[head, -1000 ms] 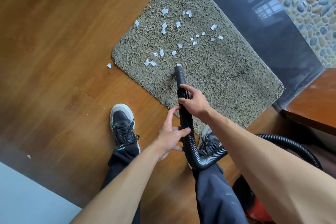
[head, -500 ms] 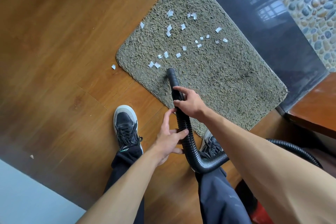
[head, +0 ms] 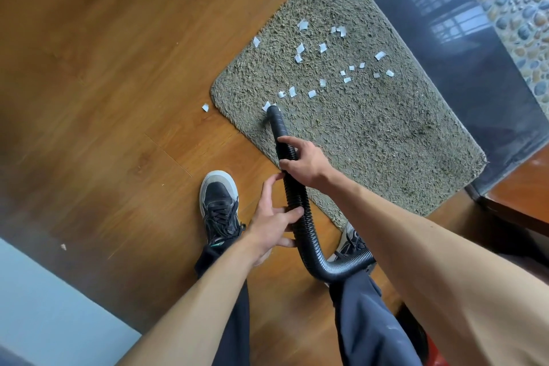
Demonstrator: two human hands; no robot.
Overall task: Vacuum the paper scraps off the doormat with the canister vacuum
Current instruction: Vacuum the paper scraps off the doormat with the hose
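Note:
A grey-green shaggy doormat (head: 371, 128) lies on the wooden floor with several white paper scraps (head: 322, 47) scattered over its far half. The black ribbed vacuum hose (head: 300, 211) runs up from the lower right, and its open end (head: 273, 111) rests on the mat's left part, touching a scrap (head: 266, 105). My right hand (head: 303, 160) grips the hose near its end. My left hand (head: 273, 223) holds the hose lower down, thumb over it and fingers loosely curled. A red part of the canister (head: 432, 350) shows at the bottom right, mostly hidden by my arm.
One scrap (head: 205, 107) lies on the wooden floor just left of the mat. My two black sneakers (head: 219, 202) stand at the mat's near edge. A dark glass door (head: 475, 38) borders the mat's far side, and a wooden ledge (head: 523, 187) is at the right.
The hose end has slid left across the mat, from the middle near edge of the scraps to the leftmost ones, and now touches a scrap. Both hands moved with it.

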